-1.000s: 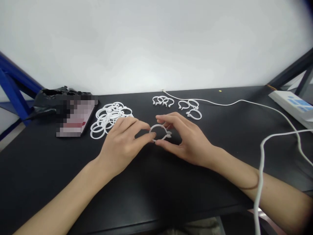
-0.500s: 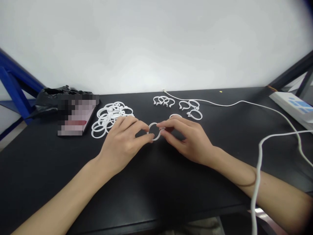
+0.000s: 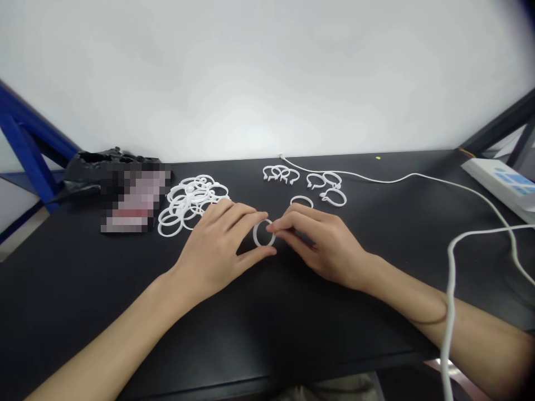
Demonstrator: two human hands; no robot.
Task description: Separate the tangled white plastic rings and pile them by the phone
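A white plastic ring [image 3: 256, 234] is held up in front of me, its right side pinched between the thumb and fingers of my right hand [image 3: 320, 239]. Around its left side, my left hand [image 3: 219, 239] has its thumb and index finger spread, the tips close to the ring's bottom and top; contact is hard to make out. Behind my left hand lies a heap of similar white rings [image 3: 190, 195]. One loose ring [image 3: 301, 197] rests just behind my right hand, partly covered by it.
Gapped white rings [image 3: 281, 170] lie at the back, with several more rings [image 3: 335, 197] to their right. A phone-like slab [image 3: 137, 200], blurred out, and a black plastic bag [image 3: 92, 167] sit left. A white cable [image 3: 387, 181] crosses right; a white box [image 3: 499, 184] stands there.
My left thumb and index finger have spread apart around the ring. The ring has turned to face me more and sits slightly lower, still in my right fingers.
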